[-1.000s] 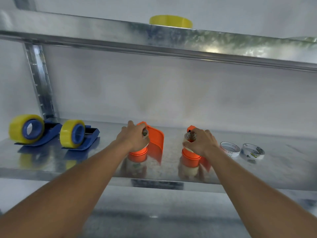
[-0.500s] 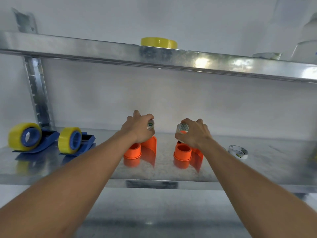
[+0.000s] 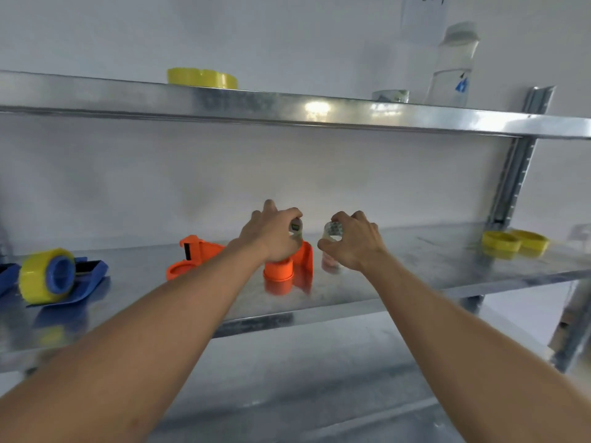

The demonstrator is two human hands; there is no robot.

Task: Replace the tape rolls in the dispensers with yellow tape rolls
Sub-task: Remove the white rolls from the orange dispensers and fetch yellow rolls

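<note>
Above the shelf's (image 3: 319,314) front edge, left hand (image 3: 271,235) and right hand (image 3: 355,241) each grip a clear roll.

Only readable marks: handwritten digits on white paper sheet (image 3: 423,14) taped to far wall, top right, look like "2 . 1", partly cut by frame edge. Blue label on clear bottle (image 3: 454,68), upper shelf right: blurred, unreadable. Print on clear tape rolls in hands: too blurred.

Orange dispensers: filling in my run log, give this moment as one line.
left hand: grips clear roll | right hand: grips clear roll | orange dispensers: emptied | yellow rolls: untouched
</note>
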